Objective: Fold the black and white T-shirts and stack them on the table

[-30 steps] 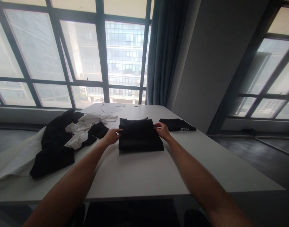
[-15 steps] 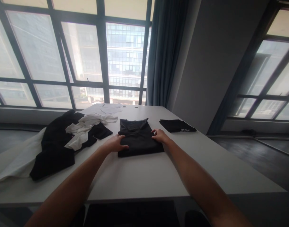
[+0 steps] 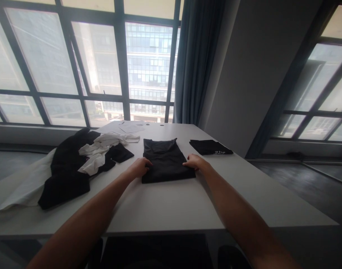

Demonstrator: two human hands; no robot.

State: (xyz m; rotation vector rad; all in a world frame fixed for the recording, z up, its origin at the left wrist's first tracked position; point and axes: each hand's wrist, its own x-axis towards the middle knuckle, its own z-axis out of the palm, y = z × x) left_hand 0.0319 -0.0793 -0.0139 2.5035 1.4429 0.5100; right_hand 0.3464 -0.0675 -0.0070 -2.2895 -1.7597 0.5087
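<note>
A black T-shirt [image 3: 167,164] lies folded into a rough rectangle on the white table [image 3: 165,209], its neckline side facing away from me. At its left edge, my left hand [image 3: 140,167] has its fingers bent together, closed on the cloth. My right hand [image 3: 196,163] pinches the opposite edge, the thumb pointing inward over the fabric. The cloth between the hands lies mostly flat, with slight creases near the collar. Parts of the fingertips of both hands are hidden.
Another folded black garment [image 3: 210,147] with white lettering lies at the right. On the left is a loose heap of black clothes [image 3: 66,186] with a crumpled white garment [image 3: 96,158] on top. Papers [image 3: 128,128] lie at the far end, below the windows.
My left hand's spread fingers have drawn together at the shirt's left edge. My right hand has shifted slightly nearer along the right edge. The upper layer looks smoother.
</note>
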